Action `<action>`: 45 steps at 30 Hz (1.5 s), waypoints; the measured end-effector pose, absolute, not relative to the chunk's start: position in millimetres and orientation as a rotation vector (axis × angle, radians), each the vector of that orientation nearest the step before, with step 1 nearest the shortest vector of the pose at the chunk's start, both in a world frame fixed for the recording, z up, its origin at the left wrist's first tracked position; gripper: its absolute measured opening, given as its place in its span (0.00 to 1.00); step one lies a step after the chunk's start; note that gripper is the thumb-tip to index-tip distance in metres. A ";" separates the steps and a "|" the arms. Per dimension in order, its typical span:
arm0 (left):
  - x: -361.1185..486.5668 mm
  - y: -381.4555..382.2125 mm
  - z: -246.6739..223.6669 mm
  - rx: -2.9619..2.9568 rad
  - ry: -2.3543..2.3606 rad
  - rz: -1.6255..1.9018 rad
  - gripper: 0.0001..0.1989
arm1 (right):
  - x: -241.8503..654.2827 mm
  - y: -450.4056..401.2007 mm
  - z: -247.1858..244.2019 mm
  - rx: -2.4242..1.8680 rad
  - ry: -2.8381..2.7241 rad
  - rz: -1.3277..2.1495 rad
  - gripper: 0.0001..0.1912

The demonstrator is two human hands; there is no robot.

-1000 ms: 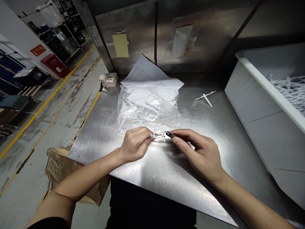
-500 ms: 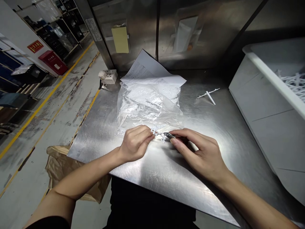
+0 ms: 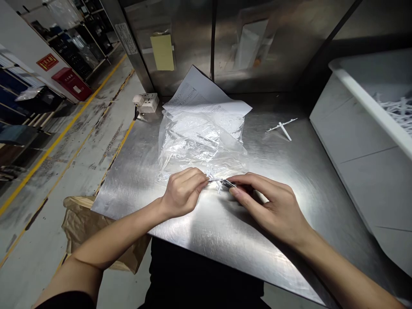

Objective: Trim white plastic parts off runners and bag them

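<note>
The tool (image 3: 228, 183) and brushed surface (image 3: 131, 171) are shiny metal; the bag (image 3: 201, 139) at twelve o'clock, glossy plastic; the sack (image 3: 84, 225) at eight, creased paper.

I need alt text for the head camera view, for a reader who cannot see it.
A person's left hand holds a small white part while the right hand holds a small tool up to it, above a metal table. Behind the hands lies a clear bag; a bin stands at right.

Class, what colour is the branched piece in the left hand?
The branched piece is white; the head view shows it best.
</note>
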State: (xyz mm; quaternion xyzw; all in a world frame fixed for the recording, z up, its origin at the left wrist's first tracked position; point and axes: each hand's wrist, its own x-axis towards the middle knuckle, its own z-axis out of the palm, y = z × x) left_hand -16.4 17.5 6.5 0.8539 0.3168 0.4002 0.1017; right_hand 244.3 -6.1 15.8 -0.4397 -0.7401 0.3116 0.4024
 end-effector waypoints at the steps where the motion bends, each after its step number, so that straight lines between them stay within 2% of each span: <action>1: -16.4 17.5 6.3 2.522 0.932 1.175 0.08 | 243.9 -5.9 15.0 -1.120 -1.856 0.802 0.06; 14: -17.8 17.4 -0.5 2.472 1.019 1.075 0.08 | 234.4 -3.2 12.9 -1.250 -1.645 0.985 0.09; 21: -17.8 17.7 -1.0 2.473 1.018 1.100 0.07 | 236.8 -6.4 18.4 -1.178 -1.648 1.008 0.07; 35: -17.6 17.9 -1.8 2.495 1.025 1.096 0.08 | 237.7 -8.0 16.1 -1.070 -1.833 0.825 0.05; 45: -17.4 18.3 -2.8 2.491 1.049 1.062 0.08 | 232.5 -7.9 18.9 -1.216 -1.693 1.008 0.09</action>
